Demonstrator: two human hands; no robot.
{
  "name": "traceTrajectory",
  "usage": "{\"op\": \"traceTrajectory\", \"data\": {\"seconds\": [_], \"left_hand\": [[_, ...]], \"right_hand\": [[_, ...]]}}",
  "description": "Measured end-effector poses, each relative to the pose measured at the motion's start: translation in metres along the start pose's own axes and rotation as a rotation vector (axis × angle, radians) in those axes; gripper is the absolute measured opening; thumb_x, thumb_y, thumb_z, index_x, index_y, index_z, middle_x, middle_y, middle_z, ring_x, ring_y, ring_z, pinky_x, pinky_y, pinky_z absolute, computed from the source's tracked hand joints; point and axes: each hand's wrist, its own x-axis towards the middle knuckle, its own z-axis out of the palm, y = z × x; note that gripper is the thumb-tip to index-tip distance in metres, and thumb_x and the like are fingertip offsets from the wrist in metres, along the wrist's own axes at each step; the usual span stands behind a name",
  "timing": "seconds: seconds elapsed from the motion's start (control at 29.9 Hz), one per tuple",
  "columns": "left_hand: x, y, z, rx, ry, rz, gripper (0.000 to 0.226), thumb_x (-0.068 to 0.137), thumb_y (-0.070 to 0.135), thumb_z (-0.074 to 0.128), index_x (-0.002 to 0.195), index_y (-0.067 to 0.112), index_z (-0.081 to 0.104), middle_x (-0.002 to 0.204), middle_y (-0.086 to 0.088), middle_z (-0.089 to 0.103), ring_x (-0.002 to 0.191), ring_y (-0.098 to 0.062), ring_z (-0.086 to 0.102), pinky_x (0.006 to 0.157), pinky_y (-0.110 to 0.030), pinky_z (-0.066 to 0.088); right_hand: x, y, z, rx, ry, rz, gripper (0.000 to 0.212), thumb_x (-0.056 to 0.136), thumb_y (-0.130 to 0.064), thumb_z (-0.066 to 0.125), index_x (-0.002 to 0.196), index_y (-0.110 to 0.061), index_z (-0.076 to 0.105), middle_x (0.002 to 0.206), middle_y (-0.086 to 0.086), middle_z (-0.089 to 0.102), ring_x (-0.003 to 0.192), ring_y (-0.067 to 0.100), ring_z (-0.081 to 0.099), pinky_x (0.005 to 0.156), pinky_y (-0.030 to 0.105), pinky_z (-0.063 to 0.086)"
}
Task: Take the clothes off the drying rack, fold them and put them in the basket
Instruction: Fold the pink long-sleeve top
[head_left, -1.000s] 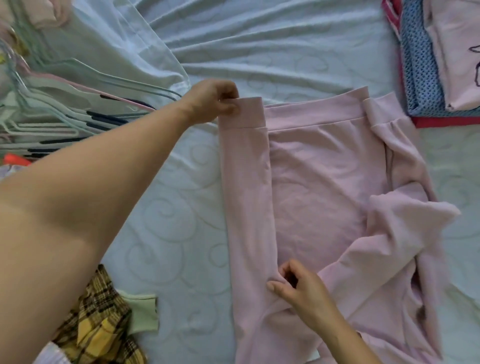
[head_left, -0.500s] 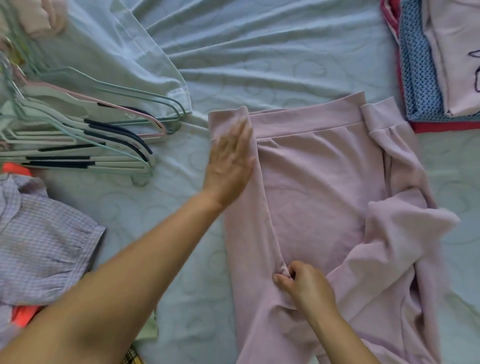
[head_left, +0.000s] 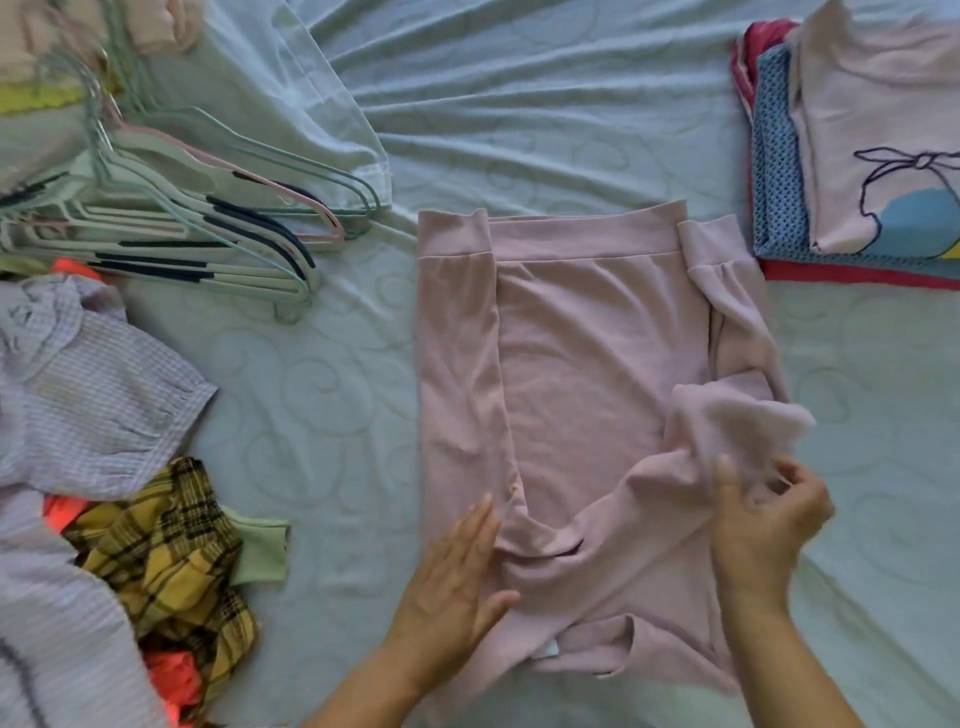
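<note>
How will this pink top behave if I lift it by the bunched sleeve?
Probably floppy: the pink top bunches and sags where the right hand grips its sleeve. Likely light, since its thin folds lie flat. Lifting could undo the folded side unless the left hand presses it down.

Plain pale-pink knit garment (head_left: 571, 364); swirl-quilted light-blue bedsheet (head_left: 322, 395); yellow-black plaid cloth (head_left: 171, 551); lilac fine-checked shirt (head_left: 98, 395); mint plastic hangers (head_left: 171, 228).

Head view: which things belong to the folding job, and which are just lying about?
Job: pink top, left hand flat on it, right hand gripping its fabric; folded stack; unfolded lilac checked shirt; yellow plaid garment.
Lying about: empty hangers; bed sheet.
</note>
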Motion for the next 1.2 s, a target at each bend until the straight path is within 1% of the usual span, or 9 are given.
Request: {"op": "traceTrajectory", "data": {"seconds": [0.13,0.3,0.47,0.74,0.87,0.94,1.04,1.1,1.2], "left_hand": [[-0.057,0.015,0.038,0.109,-0.056,-0.05,0.082,0.081,0.067,0.041,0.141,0.012,0.031,0.157,0.0,0.008,0.144,-0.018,0.01,0.11,-0.035,0.02],[-0.064,0.026,0.048,0.179,-0.036,-0.076,0.09,0.065,0.059,0.057,0.137,0.01,0.036,0.15,-0.01,0.026,0.144,-0.024,0.01,0.111,-0.04,0.017],[-0.072,0.019,0.054,0.15,0.086,-0.075,0.079,0.053,0.016,0.061,0.128,0.005,0.042,0.142,-0.015,0.038,0.137,-0.027,0.024,0.11,-0.04,0.021],[-0.073,0.029,0.031,-0.189,0.18,-0.054,0.042,0.06,0.018,0.052,0.101,0.024,0.052,0.107,0.008,0.064,0.101,-0.009,0.053,0.097,-0.016,0.035],[-0.075,0.031,0.017,-0.721,0.225,-0.515,0.033,0.064,0.028,0.047,0.088,0.048,0.058,0.081,0.028,0.06,0.072,0.011,0.053,0.069,-0.008,0.042],[-0.074,0.027,0.014,-0.924,0.15,-0.619,0.027,0.062,0.031,0.054,0.082,0.048,0.06,0.067,0.023,0.059,0.062,0.008,0.048,0.061,-0.016,0.04],[-0.067,0.009,0.012,-1.242,0.071,-0.754,0.045,0.049,0.027,0.058,0.092,0.017,0.062,0.072,0.005,0.07,0.069,-0.005,0.058,0.063,-0.017,0.044],[-0.064,-0.005,0.011,-1.356,0.022,-0.811,0.054,0.05,0.023,0.064,0.101,0.007,0.056,0.08,-0.001,0.073,0.075,-0.007,0.064,0.068,-0.017,0.049],[-0.062,-0.014,0.008,-1.433,-0.052,-0.854,0.065,0.048,0.028,0.072,0.105,0.003,0.054,0.09,-0.003,0.074,0.084,-0.007,0.067,0.071,-0.019,0.05]], "right_hand": [[0.055,0.01,-0.02,0.459,-0.226,0.537,0.045,0.071,-0.056,0.068,0.087,-0.014,0.057,0.08,-0.004,0.061,0.064,0.007,0.059,0.064,0.024,0.046],[0.082,0.006,-0.014,0.532,-0.274,0.688,0.024,0.087,-0.033,0.06,0.069,-0.022,0.048,0.05,-0.006,0.04,0.039,0.004,0.038,0.035,0.01,0.032],[0.072,-0.045,-0.056,0.837,-0.277,0.398,0.022,0.085,-0.019,0.047,0.065,-0.023,0.041,0.04,-0.011,0.038,0.038,0.003,0.035,0.039,0.012,0.032],[0.047,-0.12,-0.043,0.818,-0.377,0.077,0.013,0.082,-0.012,0.05,0.072,-0.02,0.045,0.058,-0.008,0.048,0.049,0.004,0.051,0.048,0.016,0.04],[0.037,-0.17,-0.004,0.828,-0.417,-0.054,0.01,0.082,-0.012,0.053,0.078,-0.017,0.045,0.054,-0.008,0.053,0.051,0.009,0.058,0.052,0.02,0.047],[0.033,-0.195,0.035,0.711,-0.39,-0.145,0.013,0.087,-0.009,0.051,0.079,-0.018,0.044,0.056,-0.006,0.055,0.051,0.011,0.061,0.049,0.025,0.049],[0.023,-0.218,0.111,0.516,-0.479,-0.275,0.009,0.084,-0.013,0.054,0.089,-0.018,0.049,0.081,-0.002,0.056,0.063,0.008,0.062,0.057,0.025,0.049],[0.02,-0.209,0.156,0.256,-0.623,-0.312,0.025,0.086,-0.015,0.052,0.111,-0.019,0.051,0.105,-0.001,0.055,0.086,0.01,0.057,0.07,0.02,0.048],[0.018,-0.159,0.172,-0.041,-0.565,-0.269,0.039,0.089,-0.012,0.048,0.128,-0.008,0.046,0.128,0.008,0.046,0.11,0.02,0.051,0.095,0.029,0.044]]}}
